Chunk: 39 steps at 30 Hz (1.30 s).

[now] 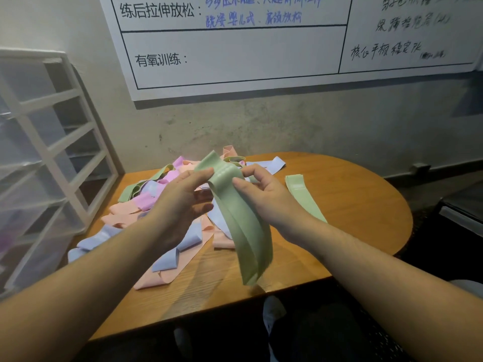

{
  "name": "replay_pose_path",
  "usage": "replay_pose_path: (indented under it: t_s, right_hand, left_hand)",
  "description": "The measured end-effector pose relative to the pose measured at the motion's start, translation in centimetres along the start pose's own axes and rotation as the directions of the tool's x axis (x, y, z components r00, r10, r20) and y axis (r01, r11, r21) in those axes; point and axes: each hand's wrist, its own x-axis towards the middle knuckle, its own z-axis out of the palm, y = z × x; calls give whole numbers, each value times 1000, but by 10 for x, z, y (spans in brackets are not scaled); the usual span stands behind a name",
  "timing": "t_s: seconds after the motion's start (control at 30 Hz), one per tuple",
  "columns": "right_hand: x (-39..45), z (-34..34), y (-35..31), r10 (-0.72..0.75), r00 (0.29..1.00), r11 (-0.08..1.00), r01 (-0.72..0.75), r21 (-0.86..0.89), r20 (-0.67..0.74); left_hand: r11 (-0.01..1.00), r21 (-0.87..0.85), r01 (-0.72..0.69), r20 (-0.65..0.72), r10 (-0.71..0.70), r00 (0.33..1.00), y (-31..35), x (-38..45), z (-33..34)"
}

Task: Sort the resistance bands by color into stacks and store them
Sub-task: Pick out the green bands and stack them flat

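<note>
**Green bands gathered in both hands above the pile**

Head view: forearms reach in from the lower corners, and between them hang the green bands [243, 231], what looks like 2 or more layers held together, their lower ends dangling just above the near table [347, 231] edge. Left hand [183, 202] pinches the upper end with curled fingertips; right hand [264, 194] grips the same end from the other side, thumb on the face of the strip. I judge the step to be squaring the greens into 1 stack: line up the top edges, let the tails fall straight, then lay them flat.

1 laid green band [303, 197] already lies on the bare wood to the right, behind the right wrist, a likely base for the stack. That right half offers open room. On the left, the mixed pile [146, 205] of pink, blue, purple and green reaches the near-left edge, with pink ends close to overhanging. Drawer unit [49, 142] stands against the table's left side, its drawers seemingly shut.
</note>
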Motion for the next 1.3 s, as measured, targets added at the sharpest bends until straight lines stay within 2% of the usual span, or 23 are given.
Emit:
replay_pose_path:
  t_s: [0.1, 0.2, 0.43, 0.57, 0.63, 0.83, 1.0, 1.13, 1.3]
  right_hand:
    - [-1, -3, 4, 36, 999, 999, -35, 35, -19]
    - [-2, -6, 10, 67, 997, 997, -66, 26, -38]
    - [-6, -20, 16, 66, 990, 997, -70, -30, -123]
    - [-9, -29, 18, 81, 989, 995, -72, 74, -126]
    - [-11, -32, 21, 80, 987, 996, -73, 52, -136]
    - [-15, -46, 28, 137, 982, 990, -141, -19, -133]
    - [-17, -62, 34, 227, 965, 973, -231, -15, -131]
    - [-22, -72, 35, 274, 958, 960, -277, -33, -81]
    - [-26, -84, 33, 276, 955, 956, -284, -69, -105]
  left_hand:
    - [985, -171, -25, 57, 35, 998, -3, 1, 10]
    - [974, -227, -23, 17, 28, 999, -8, 5, 16]
    - [971, -240, 0, -12, -3, 1000, -16, 10, 32]
    - [969, -241, 56, 90, -35, 995, -19, 13, 41]
    - [968, -242, 61, 111, -35, 993, -21, 16, 45]
    - [985, -170, 16, -3, -17, 1000, -28, 26, 60]
    - [990, -141, -17, -6, 17, 1000, -26, 36, 69]
    - [993, -121, 1, -19, -3, 1000, -26, 47, 77]
    - [982, -183, 44, -47, -53, 997, -33, 61, 92]
